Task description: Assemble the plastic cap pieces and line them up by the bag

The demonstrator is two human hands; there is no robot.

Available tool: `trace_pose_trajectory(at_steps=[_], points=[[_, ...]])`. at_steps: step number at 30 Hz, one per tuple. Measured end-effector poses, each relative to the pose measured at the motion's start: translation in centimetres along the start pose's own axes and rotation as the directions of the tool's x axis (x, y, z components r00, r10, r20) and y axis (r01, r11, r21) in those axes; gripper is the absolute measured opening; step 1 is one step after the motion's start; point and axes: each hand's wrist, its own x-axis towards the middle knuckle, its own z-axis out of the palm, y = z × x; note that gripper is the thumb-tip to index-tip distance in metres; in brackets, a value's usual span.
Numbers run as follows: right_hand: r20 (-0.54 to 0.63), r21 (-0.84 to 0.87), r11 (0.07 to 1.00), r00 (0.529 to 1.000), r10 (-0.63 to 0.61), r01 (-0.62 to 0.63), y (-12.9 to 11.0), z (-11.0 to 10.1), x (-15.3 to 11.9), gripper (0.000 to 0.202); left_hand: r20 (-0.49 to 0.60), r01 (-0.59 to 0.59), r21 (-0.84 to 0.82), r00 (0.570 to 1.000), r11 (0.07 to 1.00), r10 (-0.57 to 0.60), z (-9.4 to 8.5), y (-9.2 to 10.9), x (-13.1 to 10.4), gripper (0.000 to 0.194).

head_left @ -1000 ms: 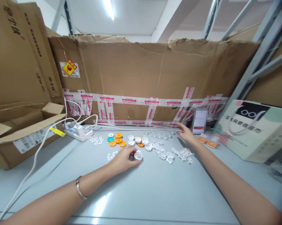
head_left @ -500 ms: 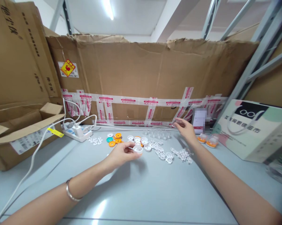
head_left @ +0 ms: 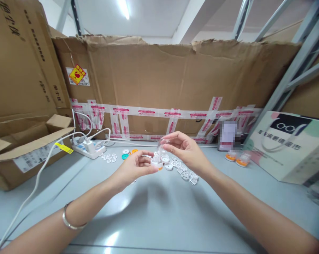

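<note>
My left hand (head_left: 139, 165) is closed on a round white cap (head_left: 156, 163), held above the table by its rim. An orange edge shows under it and small white parts stand up inside. Over the cap, my right hand (head_left: 182, 146) pinches a clear plastic dome (head_left: 161, 144), tilted close to the white parts. I cannot tell whether dome and cap touch. Behind and below the hands lie more white caps (head_left: 169, 165) and white toothed wheels (head_left: 185, 175). Orange caps (head_left: 134, 151) and a teal cap (head_left: 125, 156) are partly hidden by my left hand.
Small white pieces (head_left: 111, 157) lie by the power strip (head_left: 92, 150) at left. An open carton (head_left: 32, 151) stands beyond. Two orange-based pieces with clear tops (head_left: 242, 161) sit at right, near a phone (head_left: 227, 135) and a paper bag (head_left: 283, 148). A large cardboard sheet (head_left: 148, 77) walls the back.
My right hand has come left from the back of the table, bringing the clear dome over the white cap. My left hand has stayed near its place, still holding the cap.
</note>
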Motion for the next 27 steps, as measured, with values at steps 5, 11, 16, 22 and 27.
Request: trace_pose_trajectory(at_steps=[5, 11, 16, 22, 27], points=[[0.059, 0.049, 0.999, 0.998, -0.021, 0.018, 0.33, 0.5, 0.11, 0.02, -0.017, -0.012, 0.036, 1.0, 0.999, 0.012, 0.1, 0.22, -0.28, 0.042], [0.113, 0.005, 1.0, 0.993, 0.023, -0.024, 0.4, 0.6, -0.16, 0.018, 0.048, -0.038, -0.006, 0.998, 0.999, 0.038, 0.1, 0.38, -0.39, 0.039], [0.164, -0.021, 0.998, 0.985, 0.055, -0.052, 0.44, 0.7, -0.5, 0.019, 0.035, -0.063, 0.003, 0.997, 0.998, 0.063, 0.22, 0.64, -0.63, 0.038], [0.169, -0.026, 0.998, 0.984, 0.064, -0.06, 0.59, 0.9, -0.76, 0.019, 0.02, -0.082, 0.047, 0.997, 0.996, 0.081, 0.13, 0.56, -0.65, 0.039], [0.179, -0.014, 0.998, 0.982, 0.061, -0.059, 0.63, 1.0, -0.87, 0.018, 0.026, -0.096, 0.043, 0.995, 0.994, 0.095, 0.11, 0.71, -0.76, 0.038]])
